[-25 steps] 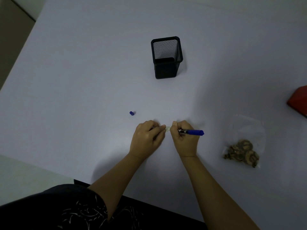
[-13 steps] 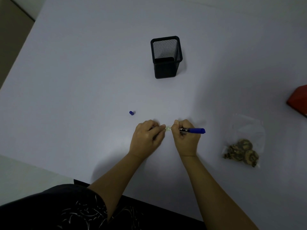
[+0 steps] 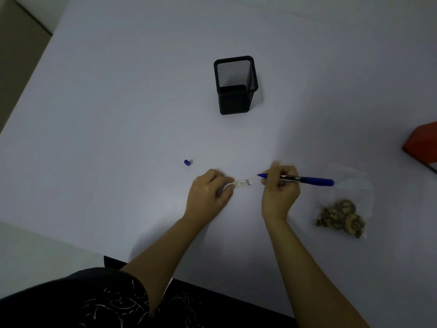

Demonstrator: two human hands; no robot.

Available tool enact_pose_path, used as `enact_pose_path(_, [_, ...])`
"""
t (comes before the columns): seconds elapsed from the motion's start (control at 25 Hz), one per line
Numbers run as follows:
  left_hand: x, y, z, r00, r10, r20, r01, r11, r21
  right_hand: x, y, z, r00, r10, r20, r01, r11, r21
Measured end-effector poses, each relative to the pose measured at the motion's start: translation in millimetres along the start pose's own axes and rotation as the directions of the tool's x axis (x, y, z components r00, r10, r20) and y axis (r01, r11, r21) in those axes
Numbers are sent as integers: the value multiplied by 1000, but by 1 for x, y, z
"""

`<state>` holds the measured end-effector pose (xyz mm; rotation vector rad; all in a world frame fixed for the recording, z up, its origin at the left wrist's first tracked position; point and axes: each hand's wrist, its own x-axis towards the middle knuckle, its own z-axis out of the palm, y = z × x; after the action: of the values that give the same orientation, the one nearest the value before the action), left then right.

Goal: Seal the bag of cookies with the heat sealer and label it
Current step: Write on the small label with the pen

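Observation:
A small white label (image 3: pixel 244 183) with handwriting lies on the table. My left hand (image 3: pixel 209 194) pinches its left end with the fingertips. My right hand (image 3: pixel 280 192) grips a blue pen (image 3: pixel 307 179), whose tip points left and sits just right of the label, apart from it. A clear bag of cookies (image 3: pixel 341 215) lies flat on the table to the right of my right hand, its upper part hard to make out. The red corner at the right edge may be the heat sealer (image 3: pixel 423 143).
A black mesh pen holder (image 3: pixel 235 85) stands upright at the back centre. A blue pen cap (image 3: pixel 187 162) lies left of my left hand. The white table (image 3: pixel 118 102) ends at a near edge by my torso and a left edge.
My right hand has moved right, away from the label, lifting the pen tip off it. The written label is now uncovered. My left hand stays on the label's end.

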<state>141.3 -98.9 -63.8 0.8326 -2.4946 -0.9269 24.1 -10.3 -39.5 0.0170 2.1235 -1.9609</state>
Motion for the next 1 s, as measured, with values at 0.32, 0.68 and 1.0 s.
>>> enact_pose_path(0.32, [1,18,-16,993,-117,33,120,986,-114,11,-39,-34,965,225,136,-232,972,33])
enact_pose_path(0.68, [26,7,-72,915,-401,51,401,916,2,11,-94,-38,921,312,234,-367,897,247])
enact_pose_path(1.0, [39,96,-93,827,-494,268,476,360,-802,-3,-126,-27,939,175,298,-232,958,167])
